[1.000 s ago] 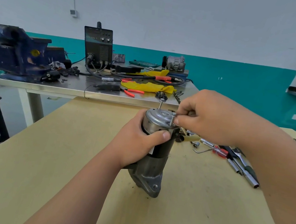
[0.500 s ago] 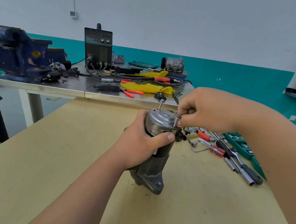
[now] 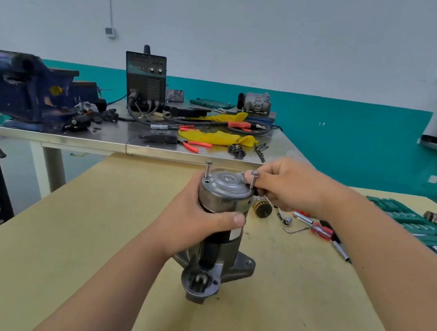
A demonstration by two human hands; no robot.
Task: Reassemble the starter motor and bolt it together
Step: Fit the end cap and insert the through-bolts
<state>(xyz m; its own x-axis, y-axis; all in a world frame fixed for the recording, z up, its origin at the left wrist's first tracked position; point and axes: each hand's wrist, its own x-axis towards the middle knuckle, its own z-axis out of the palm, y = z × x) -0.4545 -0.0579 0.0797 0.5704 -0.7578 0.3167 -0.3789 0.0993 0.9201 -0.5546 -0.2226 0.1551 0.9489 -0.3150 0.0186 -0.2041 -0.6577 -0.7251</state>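
a workshop: bench vise (image 3: 20, 88), welder (image 3: 145, 79), socket set (image 3: 416, 225).

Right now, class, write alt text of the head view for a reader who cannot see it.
A person's left-hand grip holds a starter motor upright on a wooden table; the right-hand grip pinches a long bolt in its end cap; a second bolt stands opposite.

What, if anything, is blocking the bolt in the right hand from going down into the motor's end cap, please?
Nothing visible: the bolt stands upright at the rim of the end cap, pinched by the right hand.
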